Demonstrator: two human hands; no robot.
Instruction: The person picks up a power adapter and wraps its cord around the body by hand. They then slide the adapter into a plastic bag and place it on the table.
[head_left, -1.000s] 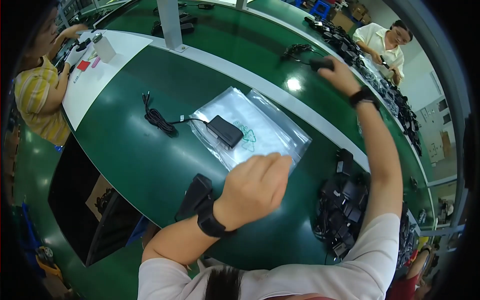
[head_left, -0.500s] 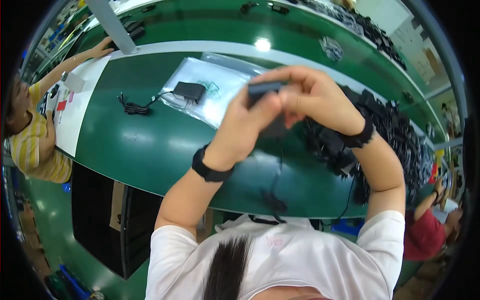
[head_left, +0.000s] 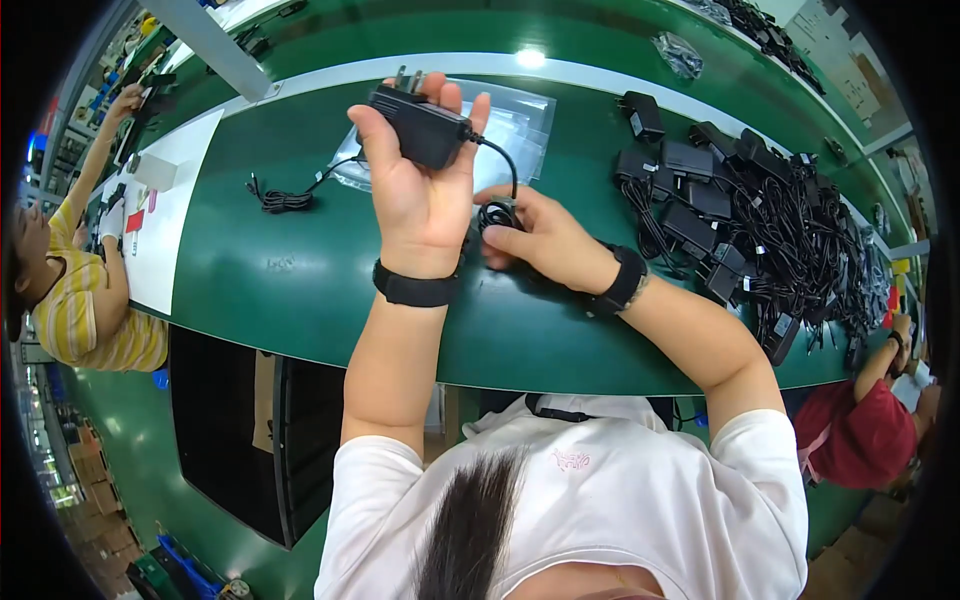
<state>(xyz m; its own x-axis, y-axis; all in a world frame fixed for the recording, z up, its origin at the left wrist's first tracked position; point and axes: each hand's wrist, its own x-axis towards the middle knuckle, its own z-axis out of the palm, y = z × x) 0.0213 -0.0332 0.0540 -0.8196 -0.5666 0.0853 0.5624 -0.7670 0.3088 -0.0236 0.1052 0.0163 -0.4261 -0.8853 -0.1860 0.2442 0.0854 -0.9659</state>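
My left hand (head_left: 418, 190) is raised above the green table (head_left: 300, 290), holding a black power adapter (head_left: 420, 128) with its metal prongs pointing away. A thin black cord runs from the adapter down to my right hand (head_left: 535, 240). That hand is closed on the cord's coiled bundle (head_left: 497, 214) just above the table. Behind both hands lie clear plastic bags (head_left: 515, 125), partly hidden by my left hand.
A large pile of black adapters and cords (head_left: 760, 215) covers the table's right side. A loose coiled cable (head_left: 283, 198) lies left of my hands. A person in a striped yellow shirt (head_left: 80, 310) sits at left; another in red (head_left: 870, 430) is at right.
My right hand drew an adapter back from the far side of the table. Both hands now hold it nearer to me, my left on its body and my right on the coiled cord.
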